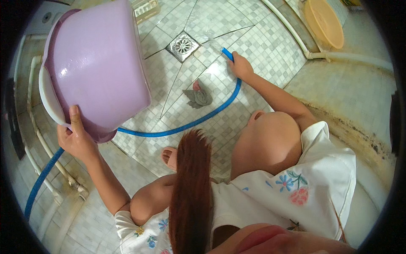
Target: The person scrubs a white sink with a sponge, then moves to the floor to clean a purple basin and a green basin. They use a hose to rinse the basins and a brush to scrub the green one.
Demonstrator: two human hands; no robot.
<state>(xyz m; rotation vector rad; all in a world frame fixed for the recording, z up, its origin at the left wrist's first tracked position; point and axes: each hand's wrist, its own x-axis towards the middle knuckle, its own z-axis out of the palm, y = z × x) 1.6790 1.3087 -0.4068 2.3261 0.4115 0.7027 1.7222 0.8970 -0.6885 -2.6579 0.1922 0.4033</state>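
Note:
A lilac plastic tub (98, 63) is tipped on its side at the left, its base facing right and its inside hidden from me. My left hand (77, 139) grips its rim beside the white handle (50, 95), thumb on the outer wall. In my right hand (242, 65) is the end of a blue hose (190, 124); clear water runs from its mouth onto the tiles near a square metal floor drain (183, 46). The hose curves across the floor and passes behind the tub. A crumpled grey cloth (199, 96) with a pinkish-red part lies between my hands.
An orange plastic basin (325, 23) leans at the upper right, beyond a white pipe (285, 25). A pale plastic holder (146, 10) stands past the tub. More pipes (57, 162) run along the left wall. My sandalled foot (169, 157) is on the wet tiled floor.

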